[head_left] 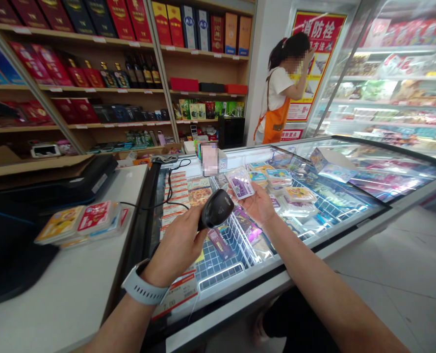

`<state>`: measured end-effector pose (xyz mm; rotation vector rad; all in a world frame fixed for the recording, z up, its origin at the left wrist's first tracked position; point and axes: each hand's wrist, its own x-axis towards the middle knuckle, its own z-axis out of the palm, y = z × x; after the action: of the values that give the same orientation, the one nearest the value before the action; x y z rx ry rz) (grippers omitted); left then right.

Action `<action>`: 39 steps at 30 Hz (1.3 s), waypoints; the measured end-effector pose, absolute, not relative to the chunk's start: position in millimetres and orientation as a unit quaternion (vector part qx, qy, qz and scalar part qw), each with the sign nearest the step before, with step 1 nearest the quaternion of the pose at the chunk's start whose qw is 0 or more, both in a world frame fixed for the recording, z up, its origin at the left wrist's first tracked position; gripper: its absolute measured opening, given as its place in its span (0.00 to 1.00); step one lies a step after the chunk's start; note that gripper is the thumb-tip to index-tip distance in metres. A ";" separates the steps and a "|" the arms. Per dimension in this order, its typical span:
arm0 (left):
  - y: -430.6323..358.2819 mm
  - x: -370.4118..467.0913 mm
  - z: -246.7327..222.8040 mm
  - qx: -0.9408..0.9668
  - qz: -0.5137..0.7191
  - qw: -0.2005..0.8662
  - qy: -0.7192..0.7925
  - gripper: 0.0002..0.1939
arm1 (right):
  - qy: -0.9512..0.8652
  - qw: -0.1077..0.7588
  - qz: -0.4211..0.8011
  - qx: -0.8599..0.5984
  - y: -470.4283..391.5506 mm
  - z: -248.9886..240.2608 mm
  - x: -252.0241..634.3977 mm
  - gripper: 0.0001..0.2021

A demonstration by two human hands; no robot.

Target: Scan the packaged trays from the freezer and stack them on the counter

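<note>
A black handheld scanner (218, 208) is gripped in my left hand (181, 242), which wears a watch with a pale band. Its head points toward a clear package with a purple and white label (241, 183). My right hand (260, 205) holds that package from its right side and below, above the glass-topped freezer. The scanner and the package are close, with the scanner to the left. Just right of my right hand, several packaged food boxes (300, 194) lie in stacks on the freezer top. A black cable (169, 189) runs across price tags at the left.
On the white counter (92, 274) at left sit several stacked packages (94, 215) beside black equipment (89, 179). An open carton (331, 164) rests on the freezer. A person in an orange apron (276, 120) stands behind it, near shelves of boxes and bottles.
</note>
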<state>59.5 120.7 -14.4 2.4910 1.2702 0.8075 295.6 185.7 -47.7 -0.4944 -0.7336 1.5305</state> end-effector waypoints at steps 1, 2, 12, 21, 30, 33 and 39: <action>120.9 59.3 -14.5 0.850 0.277 0.115 0.434 0.20 | -0.321 0.635 0.669 -0.216 185.8 -47.6 295.6 0.19; 121.0 59.3 -14.6 0.849 0.276 0.114 0.435 0.21 | -0.321 0.635 0.669 -0.216 185.9 -47.5 295.6 0.19; 120.7 58.4 -15.7 0.849 0.268 0.105 0.443 0.20 | -0.337 0.629 0.674 -0.192 185.7 -50.0 297.1 0.20; 121.4 60.0 -13.0 0.846 0.269 0.103 0.448 0.19 | -0.356 0.632 0.654 -0.214 181.8 -49.1 294.9 0.17; 122.8 60.4 -18.3 0.846 0.271 0.103 0.448 0.20 | -0.403 0.665 0.589 -0.221 176.4 -39.8 291.4 0.16; 122.2 61.1 -18.8 0.844 0.271 0.097 0.452 0.20 | -0.444 0.672 0.540 -0.245 169.5 -18.1 280.8 0.18; 124.4 64.2 -22.3 0.846 0.249 0.083 0.464 0.17 | -0.582 0.612 0.450 -0.292 157.5 41.5 213.6 0.19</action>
<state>64.2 124.4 -22.3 2.5252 1.3847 0.7443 213.6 157.5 41.5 -0.6727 -1.3416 1.0373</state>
